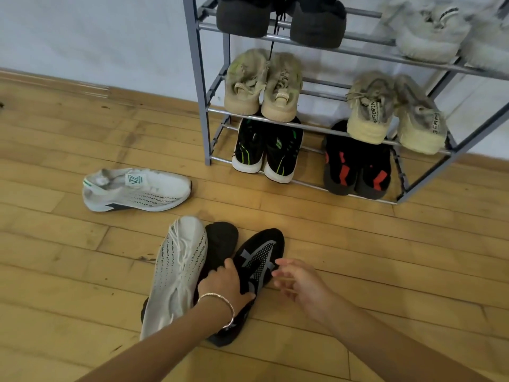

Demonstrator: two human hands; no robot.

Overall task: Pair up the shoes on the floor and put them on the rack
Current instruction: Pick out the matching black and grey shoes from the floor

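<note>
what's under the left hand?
The left hand lies across two black shoes: the plain one and the grey-patterned one. Their middles and collars are covered.

Not much to read here tbh. The white shoe [137, 189] lying on its side on the floor has a tongue tag with a big "VZ"-looking logo in green, small print under it too blurry to make out. On the rack's middle shelf, the beige pair [395, 113] has heel tabs with black lettering, roughly "APPOREN" and "SCAPE", partly cut off. The tan pair's [263, 84] heel tab lettering is unreadable.
</note>
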